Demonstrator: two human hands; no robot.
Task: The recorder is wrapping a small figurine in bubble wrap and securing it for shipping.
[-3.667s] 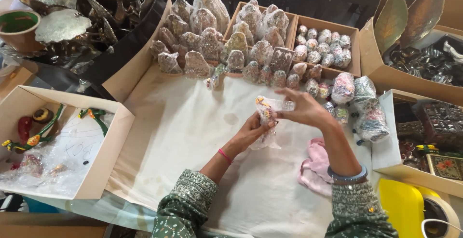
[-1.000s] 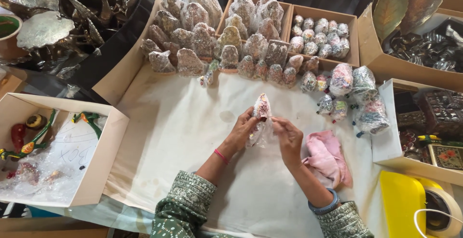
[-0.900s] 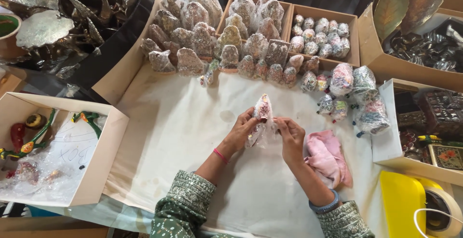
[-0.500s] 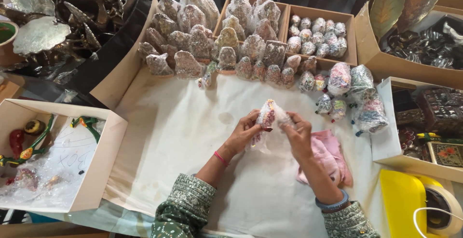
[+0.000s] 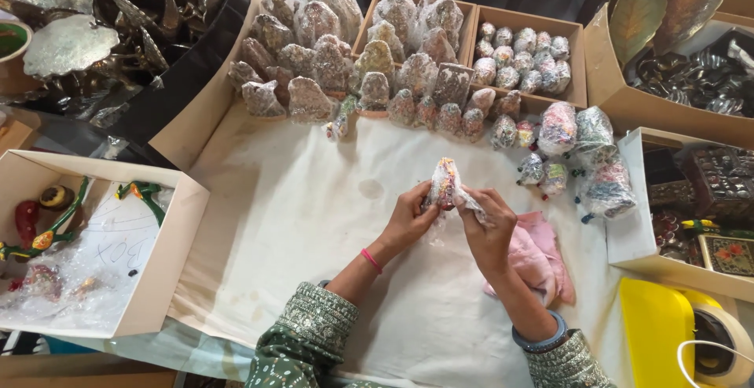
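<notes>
Shifted slightly right and lower against half a second back: both hands, plus the wrapped figurine (image 5: 444, 184) between them, now tilted with its tip leaning up and a little left. Left hand (image 5: 408, 217) pinching the lower left side of the figurine, fingers closed narrow on the clear plastic. Right hand (image 5: 485, 223) clamped on the loose tail of the plastic wrap (image 5: 470, 202), pulling down and right off the piece. Long axis running near upright, base toward the palms, tip away toward the rows of wrapped figurines (image 5: 377, 82) at the far edge. Held clear of the white cloth (image 5: 298, 223), above its middle, no contact with it. Equally near to both hands, gripped from either flank. Pink cloth (image 5: 542, 254) lying just under and beside the right wrist. Cardboard box of small wrapped balls (image 5: 522, 50) far right of the rows, well apart. Open box with painted birds (image 5: 86, 239) off to the left, untouched. Yellow tray (image 5: 656, 333) and tape roll (image 5: 722, 341) at the near right corner.
</notes>
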